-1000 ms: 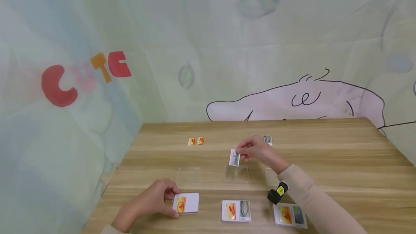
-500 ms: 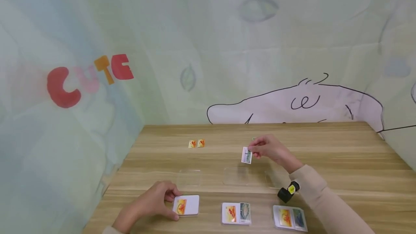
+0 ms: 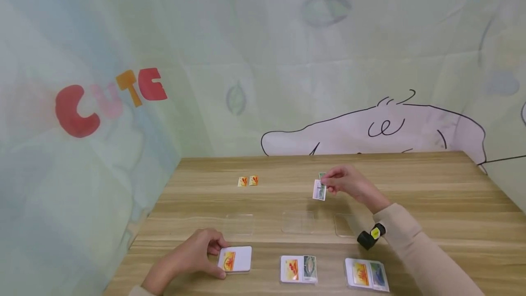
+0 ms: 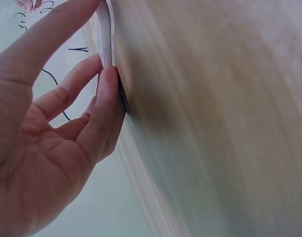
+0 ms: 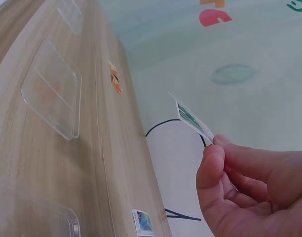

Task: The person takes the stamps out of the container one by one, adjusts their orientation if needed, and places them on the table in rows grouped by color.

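Note:
My right hand (image 3: 344,184) pinches a small stamp-like picture card (image 3: 319,190) between thumb and fingertips, raised above the back of the table. In the right wrist view this card (image 5: 193,120) shows a green picture with a white border, tilted in the air. Partly hidden behind it, another small picture (image 3: 322,175) lies on the wood. My left hand (image 3: 199,252) grips a stack of white cards (image 3: 242,259) by its left side, thumb at the near edge; an orange picture sits on its left half. The left wrist view shows the stack's edge (image 4: 106,37) between the fingers.
Two orange pictures (image 3: 248,181) lie at the back left. Clear plastic lids (image 3: 297,222) lie in a row across the middle. Two more white card stacks, a middle one (image 3: 298,277) and a right one (image 3: 367,282), carry pictures. A printed cloth (image 3: 213,58) hangs behind the table.
My right hand has carried the small picture card to the right and slightly back, from over the middle lid toward the back-right picture. The left hand stays on its stack.

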### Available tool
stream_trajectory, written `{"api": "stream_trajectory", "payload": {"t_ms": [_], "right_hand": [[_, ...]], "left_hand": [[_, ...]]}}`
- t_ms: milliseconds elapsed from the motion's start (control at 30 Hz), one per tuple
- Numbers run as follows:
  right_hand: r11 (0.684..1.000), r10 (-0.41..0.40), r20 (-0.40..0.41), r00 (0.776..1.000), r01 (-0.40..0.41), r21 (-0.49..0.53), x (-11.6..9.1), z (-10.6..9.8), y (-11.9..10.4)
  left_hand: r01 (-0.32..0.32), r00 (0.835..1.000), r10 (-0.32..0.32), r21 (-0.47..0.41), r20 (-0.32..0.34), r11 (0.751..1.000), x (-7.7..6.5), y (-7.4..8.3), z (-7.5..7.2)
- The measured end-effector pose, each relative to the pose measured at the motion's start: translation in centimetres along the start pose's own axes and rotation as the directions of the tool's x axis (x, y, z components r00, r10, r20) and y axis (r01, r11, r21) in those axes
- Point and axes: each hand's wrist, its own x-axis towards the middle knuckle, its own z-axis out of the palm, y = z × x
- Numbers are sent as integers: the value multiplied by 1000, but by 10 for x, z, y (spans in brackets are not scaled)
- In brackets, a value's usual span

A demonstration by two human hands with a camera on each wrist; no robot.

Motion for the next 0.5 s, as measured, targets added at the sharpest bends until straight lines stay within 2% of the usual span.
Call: {"api": "stream_trajectory", "payload": {"t_ms": [233, 500], "right_hand": [[1000, 26, -17, 1000, -26, -8, 1, -7, 0], [999, 37, -40, 998, -39, -36, 3, -19, 1]], "left_hand": [[10, 1000, -10, 7, 0, 1000, 0, -1, 1], [-14, 1000, 14, 18, -9, 1000, 0, -1, 0]]}}
